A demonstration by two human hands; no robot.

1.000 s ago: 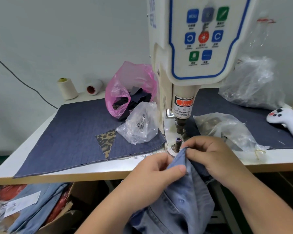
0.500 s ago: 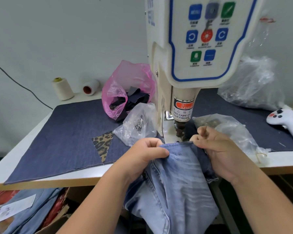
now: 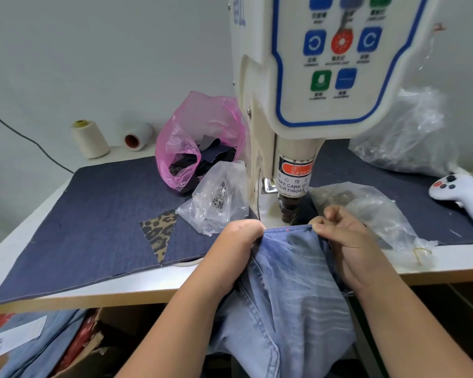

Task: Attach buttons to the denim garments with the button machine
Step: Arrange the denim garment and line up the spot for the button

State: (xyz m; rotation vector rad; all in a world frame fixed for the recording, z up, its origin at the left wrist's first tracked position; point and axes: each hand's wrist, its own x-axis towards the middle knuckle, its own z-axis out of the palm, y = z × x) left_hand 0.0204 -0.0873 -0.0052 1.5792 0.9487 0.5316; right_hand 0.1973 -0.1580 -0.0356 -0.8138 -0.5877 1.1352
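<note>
The denim garment is held at the front edge of the bench, its top hem stretched flat just in front of the punch of the button machine. One second earlier the cloth was bunched into a narrow peak between the two hands and the lower die could be seen; half a second ago the hem had been pulled apart; now it is drawn taut and level, and the die is hidden under the fabric. A small red dot is seen on the hem below the punch — it is judged to be an aiming light, though this cannot be confirmed.

The left hand is clenched on the left end of the hem, its fingers curled under and out of sight. The right hand pinches the right end between thumb and forefinger, while its other fingers are raised clear of the cloth, near the punch.

The change is taken to mean that spreading is finished and positioning is nearly done; what is called for next is probably a fine shift of the hem under the punch before the machine is triggered. A risk is noted — the raised fingers lie close to the punch, as the warning label cautions.

A clear bag of small metal parts lies left of the machine, a pink bag behind it.
</note>
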